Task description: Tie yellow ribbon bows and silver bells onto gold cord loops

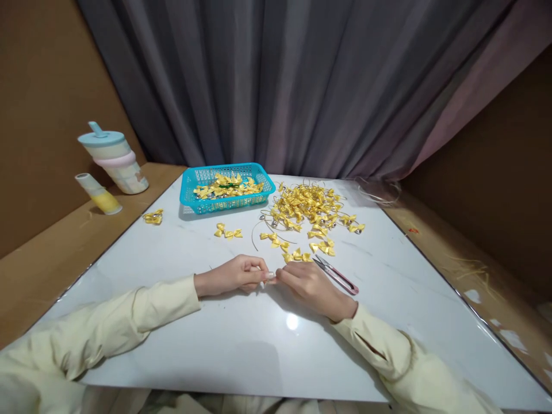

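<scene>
My left hand [235,275] and my right hand [308,286] rest on the white tabletop [241,339] with fingertips pinched together where they meet. Both are closed on a tiny item between them that is too small to make out. Just beyond my right hand lie a yellow ribbon bow [296,256] and a pair of pink-handled thread snips [336,274]. Two more loose bows [228,232] sit further out on the left.
A pile of yellow bows with thin wires [310,210] spreads across the far middle. A turquoise basket [226,202] holding bows stands at the back left. A lidded cup [116,158], a small tube [98,194] and one bow [153,217] sit on the brown ledge. Grey curtain behind.
</scene>
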Available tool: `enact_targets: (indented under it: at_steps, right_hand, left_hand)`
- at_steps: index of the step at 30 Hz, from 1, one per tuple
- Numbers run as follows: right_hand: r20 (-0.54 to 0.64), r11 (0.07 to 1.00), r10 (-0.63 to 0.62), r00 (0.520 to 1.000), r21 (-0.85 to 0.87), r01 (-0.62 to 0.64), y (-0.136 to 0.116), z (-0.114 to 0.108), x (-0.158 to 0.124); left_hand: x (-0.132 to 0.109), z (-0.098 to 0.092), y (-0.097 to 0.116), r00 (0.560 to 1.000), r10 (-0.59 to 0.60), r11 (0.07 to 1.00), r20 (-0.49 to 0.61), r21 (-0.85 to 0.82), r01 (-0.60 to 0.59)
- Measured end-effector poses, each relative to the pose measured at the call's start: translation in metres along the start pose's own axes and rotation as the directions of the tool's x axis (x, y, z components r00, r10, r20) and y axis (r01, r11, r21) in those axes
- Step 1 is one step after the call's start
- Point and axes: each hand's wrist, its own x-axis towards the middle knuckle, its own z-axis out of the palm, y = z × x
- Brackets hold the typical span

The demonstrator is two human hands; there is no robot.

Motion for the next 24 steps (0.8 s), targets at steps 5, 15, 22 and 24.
enact_targets:
  at_steps: [5,15,22,24]
  right_hand:
    - [-0.005,0.998,0.042,0.999,0.042,-0.042,-0.001,0.002,-0.001]
    - [-0.122,0.966,-0.016,0.992,-0.258,-0.016,-0.010,0.005,0.004]
    - [-0.047,0.913,-0.020,0.999,-0.408,-0.001,-0.013,0.014,0.007]
    - [-0.022,0.917,-0.019,1.000,-0.399,0.009,-0.013,0.015,0.007]
  left_hand:
    - [0.005,-0.004,-0.005,0.998,-0.024,0.975,-0.053,-0.222,0.011]
    - [0.007,0.002,-0.002,0.982,-0.061,0.964,-0.178,-0.264,0.012]
    - [0.008,0.003,-0.001,0.974,-0.073,0.971,-0.216,-0.239,0.019]
    - [0.009,0.003,-0.001,0.976,-0.068,0.973,-0.209,-0.232,0.019]
